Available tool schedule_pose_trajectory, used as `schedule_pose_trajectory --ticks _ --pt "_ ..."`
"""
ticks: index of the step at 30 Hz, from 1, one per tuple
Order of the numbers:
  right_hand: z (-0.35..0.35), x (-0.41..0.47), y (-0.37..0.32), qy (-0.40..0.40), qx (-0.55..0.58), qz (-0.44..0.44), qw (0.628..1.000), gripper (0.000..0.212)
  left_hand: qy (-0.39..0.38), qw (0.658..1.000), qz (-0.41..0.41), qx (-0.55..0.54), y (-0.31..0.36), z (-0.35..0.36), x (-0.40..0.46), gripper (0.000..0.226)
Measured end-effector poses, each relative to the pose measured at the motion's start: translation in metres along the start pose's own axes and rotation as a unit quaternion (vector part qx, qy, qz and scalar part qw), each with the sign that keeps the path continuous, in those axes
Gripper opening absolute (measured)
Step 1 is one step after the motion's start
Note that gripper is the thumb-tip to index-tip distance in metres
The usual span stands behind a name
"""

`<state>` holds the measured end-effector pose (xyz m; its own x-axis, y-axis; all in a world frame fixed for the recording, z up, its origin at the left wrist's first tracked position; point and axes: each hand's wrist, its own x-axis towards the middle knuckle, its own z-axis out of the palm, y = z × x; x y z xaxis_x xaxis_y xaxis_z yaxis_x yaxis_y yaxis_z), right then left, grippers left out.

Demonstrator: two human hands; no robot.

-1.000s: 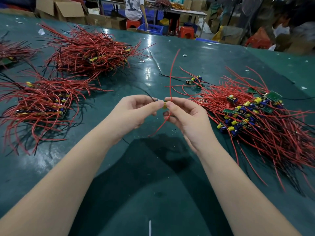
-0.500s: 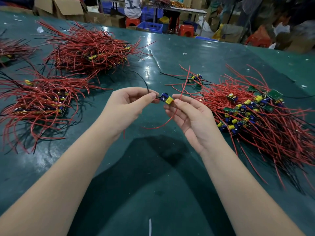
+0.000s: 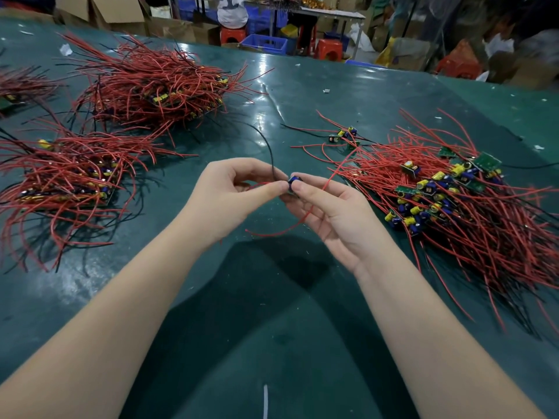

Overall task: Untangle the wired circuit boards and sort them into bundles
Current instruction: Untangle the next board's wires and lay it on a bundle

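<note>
Fingers of left hand [image 3: 230,195] and right hand [image 3: 329,207] pinch one small board [image 3: 292,182]; no writing legible.

Table [image 3: 302,95]: glossy, scuffed green mat. Wires [image 3: 145,86]: smooth red plastic insulation. Boxes [image 3: 115,10]: matt cardboard.

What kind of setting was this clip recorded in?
Probably an electronics assembly workshop: heaps of red-wired circuit boards lie on a long green work table, with brown cardboard boxes and a blue plastic crate stacked behind.
</note>
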<state>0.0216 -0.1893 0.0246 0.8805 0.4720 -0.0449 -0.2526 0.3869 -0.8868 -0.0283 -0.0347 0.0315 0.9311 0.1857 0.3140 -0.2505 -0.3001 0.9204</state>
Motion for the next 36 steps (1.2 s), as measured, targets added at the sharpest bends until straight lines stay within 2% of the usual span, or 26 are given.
schedule_pose_trajectory --ticks 3,7,12,16,19,21,23,25,27,29,30,31,34,36 --pt "0.0 0.0 -0.002 -0.013 0.018 0.006 1.0 0.023 0.026 0.999 -0.002 -0.019 0.001 0.0 0.001 0.009" --pt "0.001 -0.001 -0.004 -0.04 0.031 0.01 0.999 0.015 0.02 0.99 -0.076 -0.12 0.003 -0.001 0.001 0.006" --pt "0.005 -0.004 -0.005 -0.076 0.045 0.022 0.996 0.014 -0.01 0.954 -0.153 -0.258 0.005 -0.005 0.005 0.013" --pt "0.007 -0.006 -0.006 -0.092 0.054 0.025 0.994 0.014 -0.023 0.927 -0.197 -0.317 0.004 -0.006 0.005 0.01" --pt "0.008 -0.007 -0.006 -0.1 0.058 0.024 0.993 0.014 -0.028 0.92 -0.204 -0.333 0.005 -0.006 0.004 0.009" --pt "0.01 -0.007 -0.005 -0.086 0.067 0.021 0.994 0.014 -0.019 0.932 -0.189 -0.31 0.007 -0.003 0.003 0.008" --pt "0.011 -0.007 -0.005 -0.056 0.085 0.016 0.995 0.015 0.013 0.95 -0.17 -0.26 0.007 0.0 0.005 0.011" --pt "0.008 -0.006 -0.007 -0.01 0.112 0.011 0.994 0.014 0.061 0.951 -0.168 -0.253 0.008 -0.002 0.009 0.017" --pt "0.004 -0.005 -0.01 0.029 0.161 0.01 0.986 0.009 0.099 0.917 -0.193 -0.335 0.008 -0.012 0.012 0.022" --pt "0.002 -0.005 -0.014 0.043 0.229 0.021 0.972 0.004 0.115 0.838 -0.242 -0.475 0.008 -0.019 0.012 0.026" --pt "0.003 -0.005 -0.015 0.042 0.257 0.029 0.965 0.004 0.116 0.81 -0.262 -0.512 0.007 -0.018 0.011 0.029" --pt "0.003 -0.006 -0.015 0.039 0.277 0.036 0.959 0.005 0.115 0.807 -0.274 -0.51 0.008 -0.015 0.01 0.032" --pt "0.005 -0.006 -0.015 0.033 0.305 0.042 0.951 0.005 0.083 0.885 -0.261 -0.376 0.005 -0.001 0.007 0.03" --pt "0.005 -0.005 -0.014 0.029 0.293 0.043 0.955 0.005 0.033 0.921 -0.223 -0.316 0.003 0.004 0.006 0.023"
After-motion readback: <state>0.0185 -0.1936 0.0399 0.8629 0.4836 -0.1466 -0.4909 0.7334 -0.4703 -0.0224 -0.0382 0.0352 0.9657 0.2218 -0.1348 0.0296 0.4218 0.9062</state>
